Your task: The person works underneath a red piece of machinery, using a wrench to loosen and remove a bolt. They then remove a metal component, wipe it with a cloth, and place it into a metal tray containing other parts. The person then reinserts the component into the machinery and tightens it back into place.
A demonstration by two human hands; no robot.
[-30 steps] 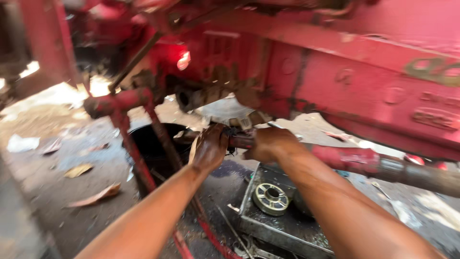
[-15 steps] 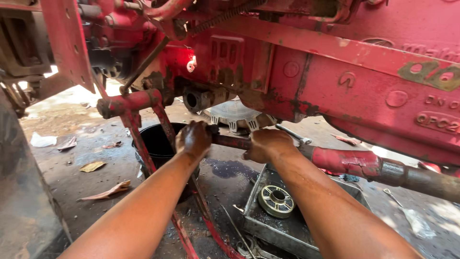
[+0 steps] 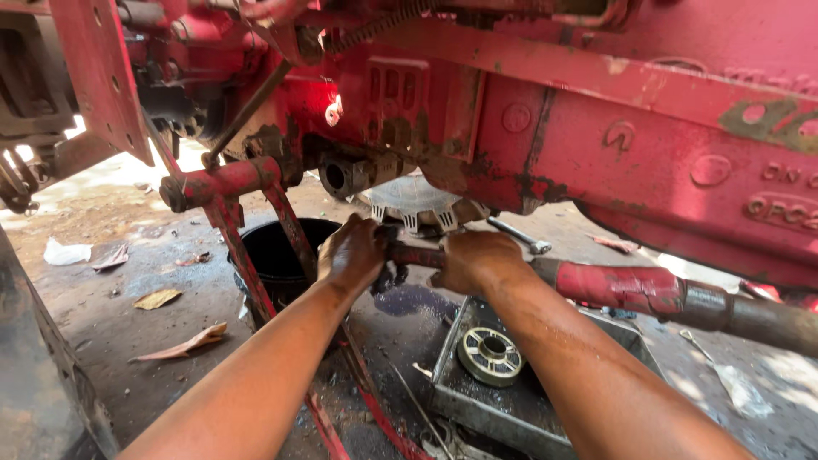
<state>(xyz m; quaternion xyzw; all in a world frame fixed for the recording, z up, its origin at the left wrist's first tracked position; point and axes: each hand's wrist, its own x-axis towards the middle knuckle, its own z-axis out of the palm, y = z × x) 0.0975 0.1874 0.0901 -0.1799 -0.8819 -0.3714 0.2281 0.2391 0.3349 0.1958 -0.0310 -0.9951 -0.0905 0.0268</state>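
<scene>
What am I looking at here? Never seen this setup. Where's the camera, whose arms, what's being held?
The one view comes from a camera worn on a person's head, looking down along their own bare arms. They work low under a big red machine body, its paint worn and greasy.

The left hand and right hand each have a grip on the near end of a long red shaft that runs off to the right, where it turns to bare dark metal. Just above the hands, a round toothed metal part hangs from the machine's underside.

On the oily ground: a dark round tub behind the left hand, a shallow metal tray below the right forearm with a ring-shaped bearing-like part in it, a tool lying beyond the hands, and scattered dry leaves.
</scene>
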